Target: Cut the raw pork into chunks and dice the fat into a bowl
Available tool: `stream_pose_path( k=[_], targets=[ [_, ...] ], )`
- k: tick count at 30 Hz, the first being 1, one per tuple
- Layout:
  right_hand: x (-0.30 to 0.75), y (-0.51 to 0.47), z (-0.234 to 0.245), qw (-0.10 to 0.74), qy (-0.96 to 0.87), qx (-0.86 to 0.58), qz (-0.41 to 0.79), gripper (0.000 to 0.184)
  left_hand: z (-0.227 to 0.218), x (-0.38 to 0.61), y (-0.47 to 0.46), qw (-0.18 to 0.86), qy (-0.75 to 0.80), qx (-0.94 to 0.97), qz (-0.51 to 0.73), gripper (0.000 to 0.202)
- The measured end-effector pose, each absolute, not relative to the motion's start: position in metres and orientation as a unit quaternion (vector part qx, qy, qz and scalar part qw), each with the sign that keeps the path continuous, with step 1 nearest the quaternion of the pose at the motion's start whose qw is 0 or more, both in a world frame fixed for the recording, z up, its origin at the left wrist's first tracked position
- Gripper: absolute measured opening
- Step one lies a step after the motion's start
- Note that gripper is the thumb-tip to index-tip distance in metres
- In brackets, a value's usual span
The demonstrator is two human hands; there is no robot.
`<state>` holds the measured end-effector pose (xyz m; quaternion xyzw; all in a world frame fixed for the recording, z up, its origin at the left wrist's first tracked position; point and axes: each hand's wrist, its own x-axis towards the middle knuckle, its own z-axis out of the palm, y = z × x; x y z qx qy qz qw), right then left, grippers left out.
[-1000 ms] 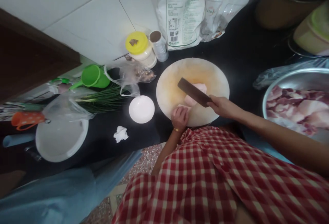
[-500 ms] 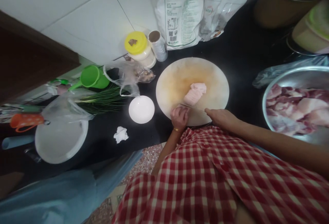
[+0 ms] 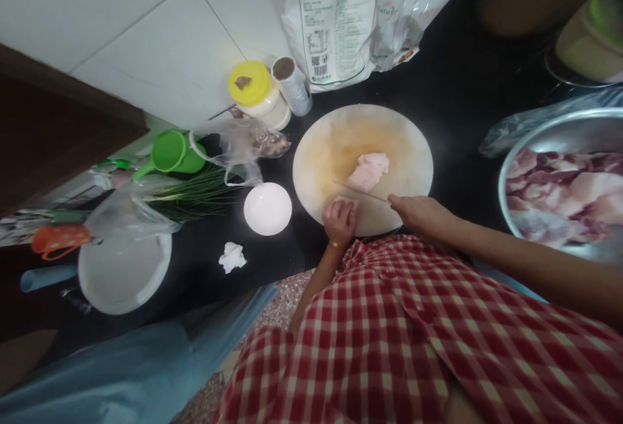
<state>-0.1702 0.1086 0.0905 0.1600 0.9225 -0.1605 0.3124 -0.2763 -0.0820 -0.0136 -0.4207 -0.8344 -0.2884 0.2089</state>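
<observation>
On a round, stained cutting board (image 3: 316,151) lies a pale pink piece of meat (image 3: 368,171), cut into slices that lean together. My right hand (image 3: 419,213) is wrapped round the handle of a knife (image 3: 363,191), whose thin blade points left across the board, along the near side of the slices. At the board's near edge my left hand (image 3: 339,221) has its fingers curled over another piece of meat, largely hidden beneath them. A gold band circles the left wrist.
Left of the board are a white bowl (image 3: 267,210), a crumpled tissue (image 3: 232,257), green chives (image 3: 195,193) and a white basin (image 3: 124,281). Behind stand a yellow-lidded jar (image 3: 257,96), a plastic roll (image 3: 292,86) and flour bags (image 3: 335,21). A metal basin (image 3: 503,184) of meat sits right.
The knife blade has lifted from beside my left fingers and swung toward the slices, showing more of its length. My left hand stays at the near edge; the view has shifted slightly.
</observation>
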Motion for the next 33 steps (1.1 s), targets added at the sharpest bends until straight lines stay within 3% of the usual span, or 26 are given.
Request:
stream_pose_path(
  k=[9,26,33],
  targets=[
    [-0.165,0.095,0.121,0.328,0.929,0.092,-0.144,0.040,-0.011,-0.277,-0.082,0.218,-0.826,-0.430,-0.293,0.020],
    [-0.223,0.078,0.103,0.324,0.921,0.066,-0.205,0.039,-0.014,-0.278,-0.081,0.218,-0.826,-0.437,-0.279,0.023],
    [-0.175,0.111,0.100,0.360,0.915,0.049,-0.176,0.045,-0.011,-0.277,-0.080,0.168,-0.830,-0.436,-0.305,0.025]
  ],
)
